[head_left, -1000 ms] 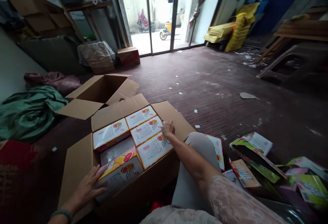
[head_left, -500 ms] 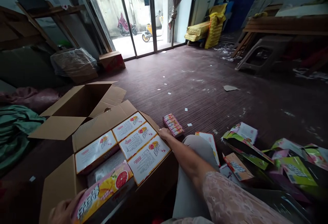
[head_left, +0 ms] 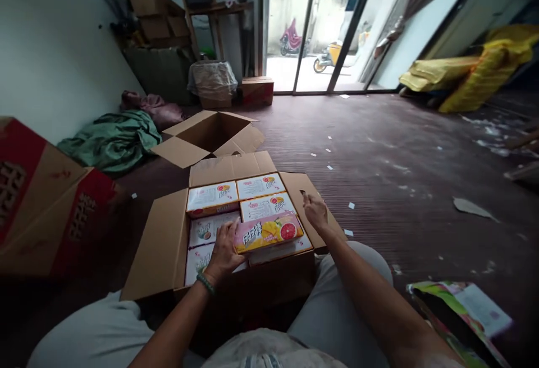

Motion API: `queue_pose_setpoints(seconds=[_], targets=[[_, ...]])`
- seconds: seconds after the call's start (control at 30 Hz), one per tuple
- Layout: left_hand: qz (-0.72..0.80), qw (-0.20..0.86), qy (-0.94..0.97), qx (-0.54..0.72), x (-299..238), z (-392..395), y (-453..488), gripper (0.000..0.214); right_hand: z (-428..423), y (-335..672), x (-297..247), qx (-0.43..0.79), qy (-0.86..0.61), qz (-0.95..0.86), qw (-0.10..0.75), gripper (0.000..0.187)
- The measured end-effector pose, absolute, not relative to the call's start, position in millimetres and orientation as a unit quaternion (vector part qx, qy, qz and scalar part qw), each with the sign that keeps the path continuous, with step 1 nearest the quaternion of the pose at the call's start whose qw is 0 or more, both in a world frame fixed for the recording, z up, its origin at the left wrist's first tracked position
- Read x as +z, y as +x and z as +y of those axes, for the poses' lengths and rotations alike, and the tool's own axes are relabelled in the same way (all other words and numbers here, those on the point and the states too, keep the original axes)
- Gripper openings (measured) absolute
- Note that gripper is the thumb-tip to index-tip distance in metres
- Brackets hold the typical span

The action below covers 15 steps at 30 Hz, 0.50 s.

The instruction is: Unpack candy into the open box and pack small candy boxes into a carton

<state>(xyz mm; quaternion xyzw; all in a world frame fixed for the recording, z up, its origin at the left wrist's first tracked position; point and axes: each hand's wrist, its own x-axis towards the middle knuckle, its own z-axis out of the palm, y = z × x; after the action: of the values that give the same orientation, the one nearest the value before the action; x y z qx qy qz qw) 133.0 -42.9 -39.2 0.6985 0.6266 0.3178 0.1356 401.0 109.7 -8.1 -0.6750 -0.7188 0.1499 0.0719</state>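
From where I stand: the open carton [head_left: 263,281]; over its near right part, the fruit-printed box [head_left: 269,231], one end gripped by the left hand [head_left: 226,249]; at the carton's right side, the curled right hand [head_left: 315,211], its hold unclear.

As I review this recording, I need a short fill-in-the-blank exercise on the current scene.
1. As pictured, the left hand grips the pink-and-yellow rectangular carton at the ____ end.
2. The narrow round bracelet just above the left hand is ____ in colour.
3. As pictured, the right hand is at the ____ flap of the open brown cardboard box.
Missing words: left; green; right.
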Motion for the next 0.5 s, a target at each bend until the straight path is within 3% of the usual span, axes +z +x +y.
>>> queue_pose_setpoints(seconds=[0.1, 0.27, 0.5], targets=[[0.63, 0.151, 0.661, 0.379, -62.5, -49.8, 133.4, 0.1, 77.9, 372.7, 24.6, 0.102, -0.547, -0.83, 0.042, 0.036], [0.618, 0.189, 0.625, 0.438, -71.2, -49.0, 130.5, 0.101, 25.4, 305.5, 53.2, 0.04, -0.298, -0.949, -0.094, 0.022], [0.62, 0.163, 0.618, 0.455, -82.0, -43.8, 130.8, 0.087, 8.4, 258.3, 45.4, -0.022, -0.238, -0.96, -0.146, 0.026]])
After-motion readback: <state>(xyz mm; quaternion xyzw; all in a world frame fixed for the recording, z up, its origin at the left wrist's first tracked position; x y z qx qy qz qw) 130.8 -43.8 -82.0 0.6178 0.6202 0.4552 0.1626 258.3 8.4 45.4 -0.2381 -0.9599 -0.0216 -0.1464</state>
